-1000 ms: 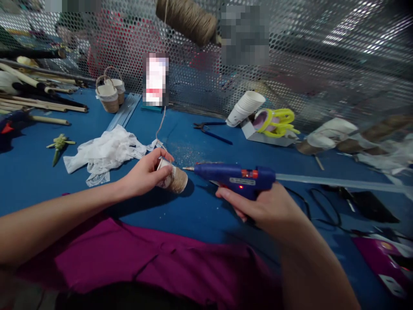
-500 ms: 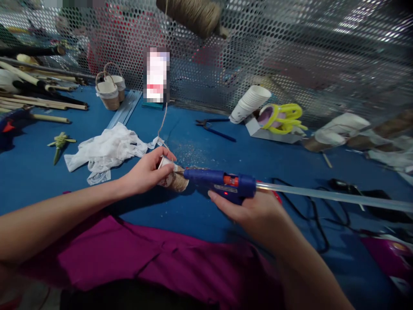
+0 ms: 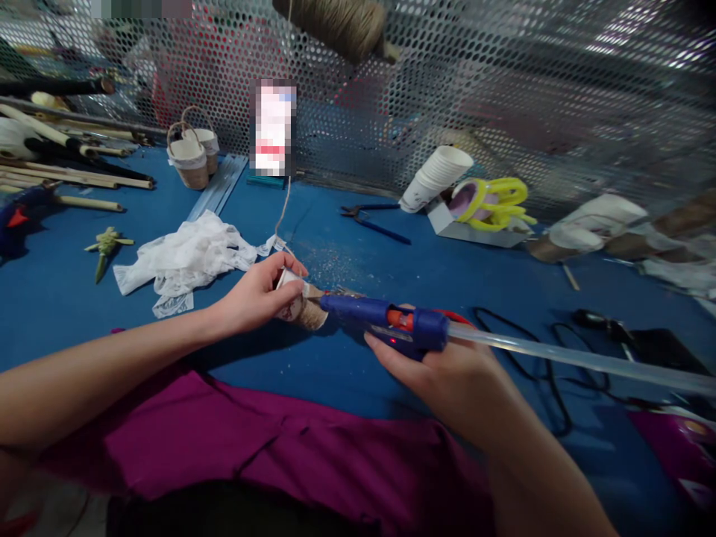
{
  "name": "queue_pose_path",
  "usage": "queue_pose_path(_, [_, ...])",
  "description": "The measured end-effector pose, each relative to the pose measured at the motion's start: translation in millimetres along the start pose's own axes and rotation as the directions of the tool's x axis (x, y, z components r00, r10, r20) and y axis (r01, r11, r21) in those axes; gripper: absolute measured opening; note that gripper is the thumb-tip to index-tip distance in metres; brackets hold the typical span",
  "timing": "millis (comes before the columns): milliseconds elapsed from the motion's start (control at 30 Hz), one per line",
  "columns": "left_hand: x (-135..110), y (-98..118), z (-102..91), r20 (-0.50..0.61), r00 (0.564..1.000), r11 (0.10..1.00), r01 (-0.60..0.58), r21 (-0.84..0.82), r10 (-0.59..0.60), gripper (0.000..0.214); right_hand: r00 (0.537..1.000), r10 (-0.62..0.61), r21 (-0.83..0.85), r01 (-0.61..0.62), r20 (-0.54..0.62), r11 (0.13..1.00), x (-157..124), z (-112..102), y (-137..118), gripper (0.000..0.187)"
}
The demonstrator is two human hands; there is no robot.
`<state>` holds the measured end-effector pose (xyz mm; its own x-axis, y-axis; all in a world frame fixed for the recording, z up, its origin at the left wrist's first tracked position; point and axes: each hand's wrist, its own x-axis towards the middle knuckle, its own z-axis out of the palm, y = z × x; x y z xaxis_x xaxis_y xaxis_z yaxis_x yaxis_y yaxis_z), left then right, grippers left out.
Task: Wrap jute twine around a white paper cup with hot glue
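Twine-wrapped cup [image 3: 315,318]: tilted over the table [image 3: 330,377], left hand [image 3: 262,293] pinching it near the rim
Blue glue gun [image 3: 358,312]: right hand [image 3: 447,373] wrapped round it, tip right at the cup
White lace [image 3: 193,252]: bunched left of the cup

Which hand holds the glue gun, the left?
No, the right hand grips the hot glue gun; the left hand holds a twine-wrapped cup.

Dim light, streaky glare on the mesh [image 3: 481,82], blurred edges.
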<state>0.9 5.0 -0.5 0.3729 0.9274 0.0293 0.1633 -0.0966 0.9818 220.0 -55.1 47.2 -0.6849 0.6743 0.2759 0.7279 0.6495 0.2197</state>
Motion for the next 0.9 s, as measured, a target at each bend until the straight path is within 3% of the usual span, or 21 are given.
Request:
queue_pose_path(100, [0.4,0.3,0.0,0.003,1.000,1.000,0.008,0.007,-0.008,0.015,0.984,-0.174,-0.184,0.162,-0.049,0.969,-4.4,4.1,0.9,0.047])
queue_pose_path(233, [0.4,1.1,-0.1,-0.004,1.000,1.000,-0.002,0.031,0.002,0.015,0.991,-0.118,-0.131,0.109,-0.059,0.985,-9.4,9.0,0.9,0.047])
queue_pose_path(400, [0.3,1.3,0.4,0.002,1.000,0.999,-0.001,0.033,0.001,0.015,0.968,-0.241,-0.252,0.218,-0.063,0.943,-2.6,4.5,0.0,0.045])
queue_pose_path(567, [-0.5,-0.1,0.7,0.016,1.000,1.000,-0.005,0.000,0.005,0.015,0.982,-0.181,-0.275,0.160,-0.052,0.948,2.7,-0.1,-3.6,0.044])
queue_pose_path(767, [-1.3,0.5,-0.4,0.001,1.000,0.999,-0.007,0.052,0.007,0.016,0.983,-0.184,-0.200,0.181,0.004,0.963,-2.8,3.3,0.1,0.047])
queue_pose_path(900, [-1.6,-0.3,0.1,-0.005,1.000,0.998,-0.012,0.068,0.013,0.015,0.995,-0.095,-0.149,0.095,0.008,0.984,-1.9,2.9,1.7,0.044])
